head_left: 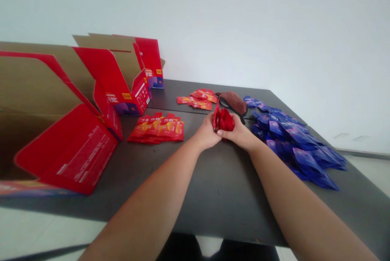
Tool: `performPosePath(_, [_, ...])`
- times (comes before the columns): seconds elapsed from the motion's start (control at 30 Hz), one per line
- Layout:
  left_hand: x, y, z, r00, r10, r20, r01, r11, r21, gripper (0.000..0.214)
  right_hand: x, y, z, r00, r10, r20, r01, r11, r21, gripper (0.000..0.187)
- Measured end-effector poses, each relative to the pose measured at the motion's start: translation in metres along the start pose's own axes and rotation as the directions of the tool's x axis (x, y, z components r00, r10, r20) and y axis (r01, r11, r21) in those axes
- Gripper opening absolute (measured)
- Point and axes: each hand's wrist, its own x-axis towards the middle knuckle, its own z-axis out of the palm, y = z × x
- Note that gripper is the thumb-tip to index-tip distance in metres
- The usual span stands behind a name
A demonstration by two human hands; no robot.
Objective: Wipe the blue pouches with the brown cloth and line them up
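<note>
Both hands meet over the middle of the dark table [219,188]. My left hand [208,133] and my right hand [239,134] are closed together round a bunch of red sachets [224,119], held upright just above the tabletop. A fanned row of red sachets [158,128] lies flat to the left of my hands. More red sachets [198,99] lie farther back. A heap of blue sachets [292,139] spreads along the right side, close to my right wrist.
Three open red cardboard boxes stand on the left: a large one [61,147] at the near edge, one [122,82] behind it, one [152,64] at the back. A brown eye mask [234,101] lies behind my hands. A white wall rises beyond the table.
</note>
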Motion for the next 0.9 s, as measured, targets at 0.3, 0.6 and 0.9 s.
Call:
performPosePath(0.3, [0.001, 0.007, -0.001, 0.992, 0.051, 0.117, -0.046, 0.998, -0.042, 0.037, -0.002, -0.001, -0.003, 0.999, 0.022, -0.032, -0.022, 1.000, 0.007, 0.075])
performPosePath(0.6, [-0.002, 0.014, -0.002, 0.966, 0.038, 0.257, 0.003, 0.987, -0.158, 0.030, -0.001, -0.013, -0.003, 0.996, 0.044, 0.072, -0.055, 0.986, 0.156, 0.074])
performPosePath(0.9, [0.000, 0.020, 0.006, 0.984, -0.169, 0.063, 0.179, 0.946, -0.271, 0.039, -0.003, -0.026, 0.006, 0.980, 0.199, -0.004, -0.184, 0.912, 0.366, 0.045])
